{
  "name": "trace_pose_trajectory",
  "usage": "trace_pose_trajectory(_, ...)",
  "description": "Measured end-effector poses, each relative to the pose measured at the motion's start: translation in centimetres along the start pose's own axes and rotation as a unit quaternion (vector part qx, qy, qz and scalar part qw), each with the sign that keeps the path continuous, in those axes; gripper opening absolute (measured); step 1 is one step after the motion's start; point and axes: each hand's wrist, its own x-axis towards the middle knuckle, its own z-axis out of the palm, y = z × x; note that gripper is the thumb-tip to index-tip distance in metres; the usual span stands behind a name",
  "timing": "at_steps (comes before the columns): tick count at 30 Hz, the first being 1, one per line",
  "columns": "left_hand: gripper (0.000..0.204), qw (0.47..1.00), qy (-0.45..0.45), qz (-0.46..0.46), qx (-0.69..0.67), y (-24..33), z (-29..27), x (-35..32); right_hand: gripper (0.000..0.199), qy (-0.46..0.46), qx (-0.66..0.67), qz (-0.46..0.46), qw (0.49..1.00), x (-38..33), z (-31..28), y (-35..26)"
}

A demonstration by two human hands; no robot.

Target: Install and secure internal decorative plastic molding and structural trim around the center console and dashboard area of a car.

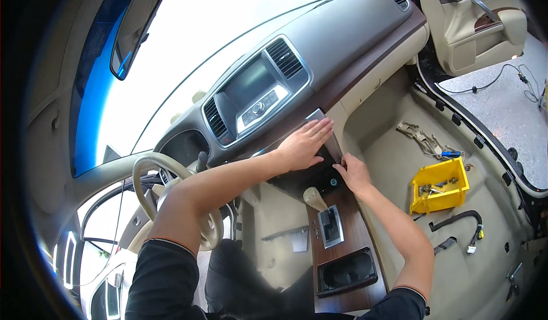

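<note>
Below the centre display [248, 86], my left hand [305, 146] lies flat, fingers stretched, across a dark trim panel with a silver edge [333, 144]. At the panel's lower right edge is my right hand [355, 174], its fingers bent and pressed together against the edge, partly hiding it. Just beneath is a dark recess with a round socket [334, 182]. The beige gear lever [314, 198] rises from the wood-grain console [305, 252], near its silver-framed shifter plate [331, 226].
On the beige floor at right lie a yellow bin [418, 197] with loose fasteners, a metal bracket [421, 139], a blue-handled tool [451, 154], a black cable [456, 220] and pliers [514, 281]. The steering wheel [138, 174] stands at left; a door [474, 29] hangs open at far right.
</note>
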Motion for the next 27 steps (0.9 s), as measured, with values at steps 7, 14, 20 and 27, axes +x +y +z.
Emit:
trace_pose_trajectory(7, 0.070, 0.999, 0.011, 0.036, 0.031, -0.9, 0.0, -0.4, 0.026, 0.098, 0.009, 0.024, 0.995, -1.0, -0.4, 1.7)
trace_pose_trajectory(14, 0.057, 0.980, 0.018, 0.200, -0.010, -6.2, 0.7, 0.4, 0.032, 0.187, 0.151, 0.155, 0.958, -1.5, 1.0, 6.5)
trace_pose_trajectory(20, 0.054, 0.974, 0.080, 0.204, -0.059, -7.0, 1.6, 0.7, 0.048, 0.146, 0.241, 0.392, 0.876, -2.4, 2.3, 5.7)
trace_pose_trajectory(27, 0.058, 0.971, 0.105, 0.206, -0.054, -6.7, 2.4, 1.0, 0.059, 0.326, 0.349, 0.358, 0.803, 2.6, 6.8, 3.9)
